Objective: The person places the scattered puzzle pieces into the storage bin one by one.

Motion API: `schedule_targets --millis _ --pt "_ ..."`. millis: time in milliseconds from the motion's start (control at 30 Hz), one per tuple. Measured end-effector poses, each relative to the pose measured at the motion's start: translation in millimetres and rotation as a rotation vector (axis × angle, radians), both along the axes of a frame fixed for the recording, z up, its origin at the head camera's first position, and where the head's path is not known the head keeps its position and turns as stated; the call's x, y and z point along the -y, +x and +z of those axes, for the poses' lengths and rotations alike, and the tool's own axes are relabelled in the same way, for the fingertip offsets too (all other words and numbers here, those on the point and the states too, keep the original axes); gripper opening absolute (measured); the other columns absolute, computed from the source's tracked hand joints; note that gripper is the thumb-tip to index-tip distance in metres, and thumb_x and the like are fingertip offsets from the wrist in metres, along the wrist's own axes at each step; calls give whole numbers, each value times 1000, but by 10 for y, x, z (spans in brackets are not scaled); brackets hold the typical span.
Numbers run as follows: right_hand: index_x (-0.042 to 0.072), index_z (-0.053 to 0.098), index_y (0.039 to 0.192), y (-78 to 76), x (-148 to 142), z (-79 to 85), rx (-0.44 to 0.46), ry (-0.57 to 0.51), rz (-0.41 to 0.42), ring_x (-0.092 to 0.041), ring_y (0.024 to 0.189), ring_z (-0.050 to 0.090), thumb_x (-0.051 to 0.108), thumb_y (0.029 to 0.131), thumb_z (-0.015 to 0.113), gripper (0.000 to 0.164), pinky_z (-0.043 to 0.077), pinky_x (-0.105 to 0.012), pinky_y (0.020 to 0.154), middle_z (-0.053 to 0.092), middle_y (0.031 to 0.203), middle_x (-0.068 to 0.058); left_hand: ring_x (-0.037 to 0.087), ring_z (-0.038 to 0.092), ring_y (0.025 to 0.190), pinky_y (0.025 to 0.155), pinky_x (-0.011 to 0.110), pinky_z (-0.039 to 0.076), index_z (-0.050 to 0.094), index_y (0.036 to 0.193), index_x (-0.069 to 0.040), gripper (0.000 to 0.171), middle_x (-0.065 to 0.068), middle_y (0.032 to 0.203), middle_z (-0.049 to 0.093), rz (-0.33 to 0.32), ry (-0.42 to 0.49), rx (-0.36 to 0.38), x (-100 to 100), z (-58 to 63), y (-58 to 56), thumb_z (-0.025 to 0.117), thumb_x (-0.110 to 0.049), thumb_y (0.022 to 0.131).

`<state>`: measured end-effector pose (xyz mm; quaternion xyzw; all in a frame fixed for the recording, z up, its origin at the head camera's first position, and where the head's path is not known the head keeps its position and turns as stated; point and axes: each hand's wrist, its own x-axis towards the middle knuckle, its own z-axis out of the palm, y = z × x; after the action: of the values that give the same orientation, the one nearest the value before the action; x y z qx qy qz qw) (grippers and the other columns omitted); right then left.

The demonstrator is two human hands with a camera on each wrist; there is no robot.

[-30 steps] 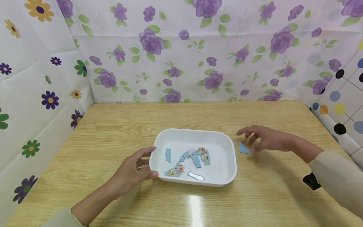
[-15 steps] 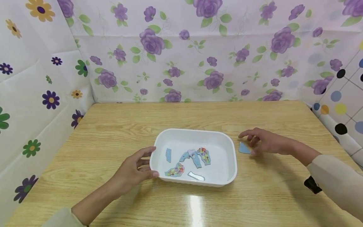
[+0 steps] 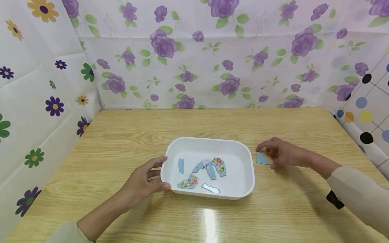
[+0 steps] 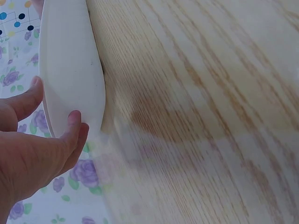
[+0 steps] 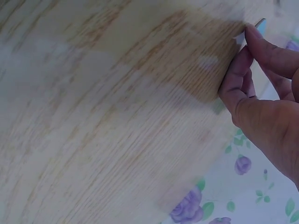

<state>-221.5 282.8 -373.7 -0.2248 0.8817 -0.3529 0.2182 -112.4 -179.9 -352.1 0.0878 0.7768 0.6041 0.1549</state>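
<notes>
A white plastic tub [image 3: 247, 179] stands mid-table, with several flat light-blue puzzle pieces [image 3: 209, 170] lying in it, some printed with a colourful map. My left hand [image 3: 141, 179] holds the tub's left end, fingers at the side rim and thumb at the front corner; the left wrist view shows its fingertips on the tub wall [image 4: 72, 60]. Right of the tub, my right hand [image 3: 282, 153] pinches a small plain-blue puzzle piece [image 3: 262, 158] by its edges, index finger at the far corner and thumb at the near one. In the right wrist view the hand mostly hides this piece [image 5: 262, 25].
The wooden table [image 3: 127, 135] backs onto a flowered sheet [image 3: 194, 67]. More patterned sheeting [image 3: 33, 135] hangs at the left, and dotted sheeting [image 3: 367, 114] at the right. A small black object [image 3: 335, 199] shows beside the right sleeve.
My right hand has closed in on the small blue piece, index finger and thumb now lower and at its edges. The left hand and the tub have stayed put.
</notes>
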Motion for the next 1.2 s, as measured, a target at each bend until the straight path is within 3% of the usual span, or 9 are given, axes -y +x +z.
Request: schedule_targets --millis 300,633,1033,1200 --pt "8 64 118 -16 42 -57 -112 8 1 -26 88 41 -5 67 81 55 44 -31 73 43 100 -15 35 52 121 88 27 57 34 146 -6 80 18 144 39 9 -2 5 2 -6 0 79 -9 79" --pt "13 61 120 63 58 -99 -200 47 31 -24 89 42 1 76 79 48 45 -30 74 44 102 -12 36 52 122 89 27 57 35 146 -7 81 17 143 39 16 -15 11 -2 -16 -7 80 -10 78" --pt "13 61 119 89 63 -76 -215 32 51 -23 91 48 4 79 78 44 50 -32 74 45 105 -12 35 53 121 88 27 57 36 146 -9 82 16 143 41 20 -30 10 -1 -23 -10 81 -11 78" --pt "16 63 118 82 38 -6 -182 36 26 -26 97 54 7 78 80 44 52 -34 79 47 108 -13 36 53 121 88 27 57 36 146 -6 81 18 143 40 11 -12 1 0 -16 -1 80 -10 78"
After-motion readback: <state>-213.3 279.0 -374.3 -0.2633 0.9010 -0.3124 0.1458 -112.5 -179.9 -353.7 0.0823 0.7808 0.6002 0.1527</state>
